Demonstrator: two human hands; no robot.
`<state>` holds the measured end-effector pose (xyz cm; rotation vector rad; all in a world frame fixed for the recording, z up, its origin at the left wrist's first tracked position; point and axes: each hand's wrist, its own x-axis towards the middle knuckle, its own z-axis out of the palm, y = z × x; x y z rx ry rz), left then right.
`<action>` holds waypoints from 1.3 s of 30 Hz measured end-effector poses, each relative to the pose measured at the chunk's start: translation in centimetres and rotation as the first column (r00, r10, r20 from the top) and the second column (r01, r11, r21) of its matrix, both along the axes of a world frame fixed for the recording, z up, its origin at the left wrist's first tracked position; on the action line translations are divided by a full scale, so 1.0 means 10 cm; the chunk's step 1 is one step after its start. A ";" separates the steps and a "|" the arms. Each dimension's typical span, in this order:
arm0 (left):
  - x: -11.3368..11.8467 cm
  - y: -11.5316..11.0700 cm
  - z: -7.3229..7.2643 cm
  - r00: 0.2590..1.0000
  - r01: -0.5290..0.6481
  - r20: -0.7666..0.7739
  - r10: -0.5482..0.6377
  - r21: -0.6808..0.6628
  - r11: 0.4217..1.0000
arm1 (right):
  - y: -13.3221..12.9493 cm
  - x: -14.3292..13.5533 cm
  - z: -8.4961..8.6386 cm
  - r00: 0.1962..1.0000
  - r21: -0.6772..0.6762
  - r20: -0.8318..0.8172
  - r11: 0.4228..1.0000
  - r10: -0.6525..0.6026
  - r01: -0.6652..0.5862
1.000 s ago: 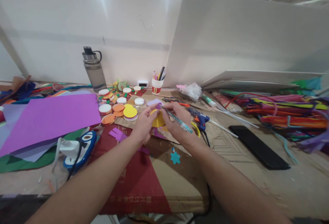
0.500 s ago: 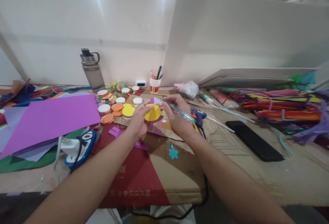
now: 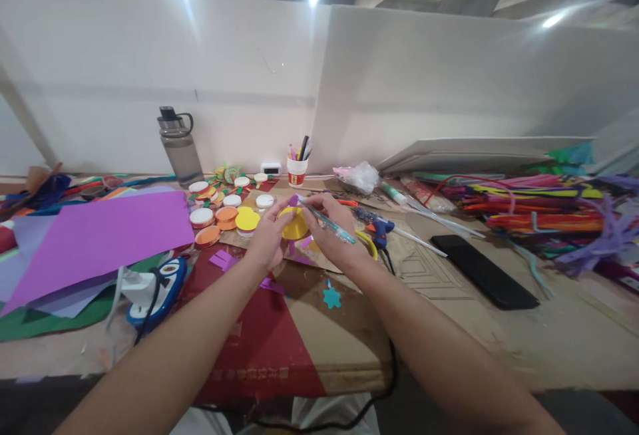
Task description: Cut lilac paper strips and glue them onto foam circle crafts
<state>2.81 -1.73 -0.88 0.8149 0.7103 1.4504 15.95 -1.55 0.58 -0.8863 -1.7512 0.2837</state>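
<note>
Between my hands is a yellow disc [image 3: 293, 223], gripped at its left edge by my left hand [image 3: 267, 235]. A small purple piece [image 3: 294, 201] shows at the disc's top edge. My right hand [image 3: 333, 225] is closed around a teal pen [image 3: 332, 225], its tip close to the purple piece. Left of my left hand sit a yellow flower-shaped piece [image 3: 247, 219], orange discs [image 3: 208, 235] and white discs [image 3: 202, 216]. Purple strips [image 3: 223, 260] and a teal flower shape [image 3: 332, 296] lie nearer to me.
Purple sheets [image 3: 114, 229], a power strip [image 3: 170, 289] and a water bottle [image 3: 180, 152] are at left. A pen cup [image 3: 297, 172] stands at the back. A glue gun [image 3: 380, 232], a black phone [image 3: 484, 271] and colourful pipe cleaners [image 3: 539, 205] lie at right.
The pen tip has moved left to the disc's top edge, where the purple piece now shows. My right hand has come closer to my left. The view has tilted up slightly.
</note>
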 end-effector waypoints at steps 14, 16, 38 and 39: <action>0.03 -0.03 -0.01 1.000 0.003 -0.004 -0.003 0.004 1.000 | 0.00 0.01 -0.02 0.999 0.014 0.039 1.000 -0.015 0.015; 0.03 -0.02 -0.01 1.000 0.003 -0.002 -0.003 0.005 1.000 | 0.00 0.00 -0.02 0.999 0.009 0.042 1.000 -0.030 0.029; 0.01 -0.03 0.00 1.000 0.012 0.024 -0.011 -0.032 0.999 | 0.00 -0.03 -0.01 0.989 -0.113 -0.148 0.993 -0.030 0.014; 0.01 -0.03 -0.01 0.999 0.030 0.035 -0.029 -0.038 0.999 | 0.02 -0.03 -0.02 0.974 -0.169 -0.225 0.985 -0.016 -0.023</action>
